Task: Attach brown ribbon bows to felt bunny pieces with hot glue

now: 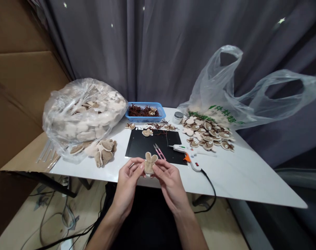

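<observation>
A small tan fabric bunny head [149, 166] with two upright ears is held up at the table's front edge. My left hand [130, 178] pinches its left side, and my right hand [169, 178] pinches its right side. Just beyond lies a black mat [140, 146] carrying pink-handled thread snips [160, 152] and one bunny piece [147, 132]. A white glue gun [185, 151] with an orange trigger rests across the mat's right edge, its cable running off the table.
A clear bag of fabric pieces [84, 107] stands left, with loose pieces [104, 152] before it. A blue basket [160, 113] holds brown bows. Right are a small jar [178, 117], a heap of bunny heads with bows [207, 133] and a plastic carrier bag [220, 90].
</observation>
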### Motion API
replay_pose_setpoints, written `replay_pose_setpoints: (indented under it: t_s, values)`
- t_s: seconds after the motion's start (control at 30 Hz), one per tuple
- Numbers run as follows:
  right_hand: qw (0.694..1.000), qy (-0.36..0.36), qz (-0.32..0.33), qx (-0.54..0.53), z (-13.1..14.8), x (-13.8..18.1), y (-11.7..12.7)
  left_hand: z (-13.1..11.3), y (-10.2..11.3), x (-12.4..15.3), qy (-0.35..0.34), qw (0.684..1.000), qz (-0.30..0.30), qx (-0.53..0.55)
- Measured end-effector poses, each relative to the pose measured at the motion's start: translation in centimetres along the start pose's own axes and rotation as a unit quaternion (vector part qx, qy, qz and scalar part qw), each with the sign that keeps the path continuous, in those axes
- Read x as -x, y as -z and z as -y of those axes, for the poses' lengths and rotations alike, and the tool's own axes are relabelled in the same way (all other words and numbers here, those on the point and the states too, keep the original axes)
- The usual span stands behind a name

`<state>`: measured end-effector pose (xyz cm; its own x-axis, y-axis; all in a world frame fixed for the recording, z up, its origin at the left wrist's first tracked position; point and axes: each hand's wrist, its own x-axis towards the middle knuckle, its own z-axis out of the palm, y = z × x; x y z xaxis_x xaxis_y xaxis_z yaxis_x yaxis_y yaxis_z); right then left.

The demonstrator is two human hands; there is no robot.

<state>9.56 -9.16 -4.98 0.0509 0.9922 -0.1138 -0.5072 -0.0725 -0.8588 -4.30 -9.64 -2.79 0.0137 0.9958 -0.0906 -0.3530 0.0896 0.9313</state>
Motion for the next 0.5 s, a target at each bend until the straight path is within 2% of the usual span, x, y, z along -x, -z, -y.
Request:
replay_pose_setpoints:
  t_s: [0.13,0.27,0.33,0.4,0.5]
  values:
    - [0.993,0.065,-0.045,0.083,-0.5,-0.3,0.2,0.7,0.4,-0.5,-0.052,0.995,-0.016,-0.088]
    - [0.987,0.076,-0.027,0.136,-0.9,-0.5,0.5,1.6,1.1,-1.0,-0.083,0.986,-0.028,-0.142]
    - [0.97,0.076,-0.023,0.228,-0.9,-0.7,1.0,2.1,1.7,-1.5,-0.093,0.975,-0.028,-0.2]
    - [0.923,0.088,-0.053,0.372,-0.6,-1.0,2.0,2.5,2.6,-2.0,-0.111,0.941,-0.033,-0.317]
    - [0.84,0.122,-0.131,0.513,0.3,-1.6,4.1,3.0,4.1,-2.5,-0.169,0.837,-0.048,-0.518]
